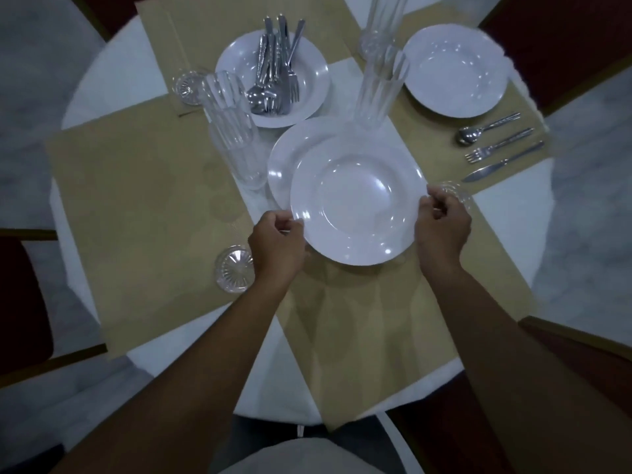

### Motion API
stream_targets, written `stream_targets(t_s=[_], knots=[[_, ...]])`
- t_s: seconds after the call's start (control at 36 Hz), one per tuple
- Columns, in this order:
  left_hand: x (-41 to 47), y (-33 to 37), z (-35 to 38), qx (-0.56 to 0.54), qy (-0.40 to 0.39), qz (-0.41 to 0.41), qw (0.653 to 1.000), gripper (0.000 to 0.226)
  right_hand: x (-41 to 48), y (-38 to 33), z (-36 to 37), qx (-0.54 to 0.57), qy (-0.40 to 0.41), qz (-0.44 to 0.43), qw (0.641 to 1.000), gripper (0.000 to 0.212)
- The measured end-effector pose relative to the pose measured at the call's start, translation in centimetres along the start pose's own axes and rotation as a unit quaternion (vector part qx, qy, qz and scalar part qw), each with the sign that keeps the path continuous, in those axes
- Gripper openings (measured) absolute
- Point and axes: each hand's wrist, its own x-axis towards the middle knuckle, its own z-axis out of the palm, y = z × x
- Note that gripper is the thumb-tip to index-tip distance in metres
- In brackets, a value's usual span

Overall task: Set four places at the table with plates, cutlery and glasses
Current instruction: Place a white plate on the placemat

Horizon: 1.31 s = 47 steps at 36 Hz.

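I hold a white plate [357,200] by its rim above the near tan placemat [359,330]. My left hand [275,249] pinches its left edge and my right hand [443,224] pinches its right edge. Under it, partly hidden, lies a second white plate [282,165]. Farther back a white plate [307,80] carries a heap of cutlery [275,77]. At the far right a place has a white plate [455,70], a spoon [485,128], a fork [497,145] and a knife [502,162].
Tall clear glasses stand left of centre [236,131], at centre [379,87] and at the back [383,22]. Glasses also show beside my left hand [234,268], at the far left [189,85] and behind my right hand [456,193]. Dark red chairs [24,302] ring the round white table [102,80].
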Motion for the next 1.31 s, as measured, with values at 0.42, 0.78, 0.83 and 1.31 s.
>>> stream_targets(t_s=[0.42, 0.78, 0.83, 1.31], knots=[[-7.5, -3.9, 2.4, 0.057, -0.118, 0.03, 0.991, 0.009, -6.7, 8.8, -10.5, 0.033, 0.065, 0.113, 0.991, 0.021], [-10.0, -5.0, 4.9, 0.085, -0.169, 0.01, 0.982, 0.011, -6.9, 11.1, -13.9, -0.015, 0.076, 0.144, 0.987, 0.022], [-10.2, -5.1, 5.0, 0.083, -0.169, 0.007, 0.982, 0.011, -6.9, 11.2, -14.0, -0.016, 0.074, 0.145, 0.987, 0.022], [-10.0, -4.8, 5.9, 0.091, -0.181, 0.025, 0.979, 0.019, -6.4, 10.5, -14.6, -0.038, 0.058, 0.145, 0.987, 0.024]])
